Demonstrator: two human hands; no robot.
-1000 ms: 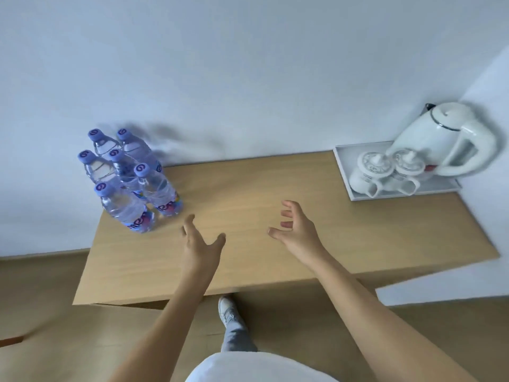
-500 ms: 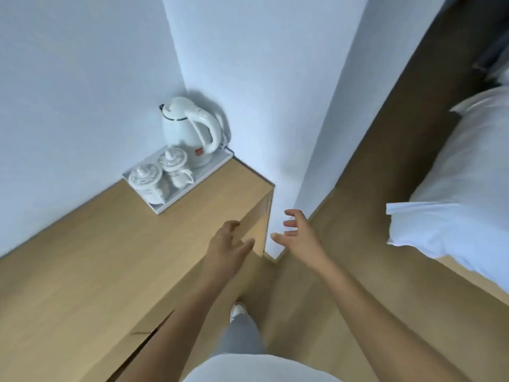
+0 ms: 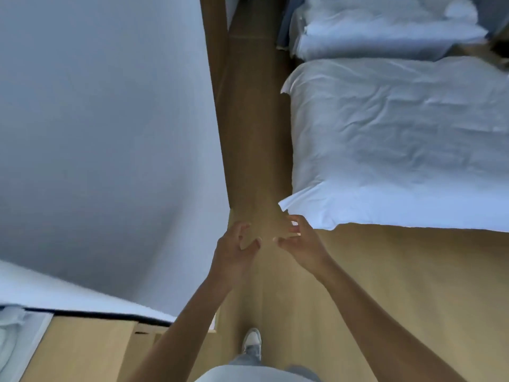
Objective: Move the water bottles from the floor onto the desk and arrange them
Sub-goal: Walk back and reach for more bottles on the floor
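No water bottle is in view at this moment. My left hand (image 3: 234, 249) and my right hand (image 3: 301, 242) hang in front of me over the wooden floor (image 3: 385, 285), fingers loosely curled, both holding nothing. Their fingertips nearly meet. A corner of the wooden desk (image 3: 91, 351) shows at the bottom left, below my left forearm. At the far left edge of the desk sits the grey tray (image 3: 30, 334), only partly in view.
A bed with white bedding (image 3: 399, 139) fills the right side, its corner just beyond my right hand. A second bed (image 3: 380, 26) lies farther back. A white wall (image 3: 104, 133) runs along the left, leaving a narrow floor passage (image 3: 253, 133) between wall and bed.
My view has swung right, away from the desk with its bottles and kettle, toward the passage beside the bed. Both hands stayed empty and drew closer together.
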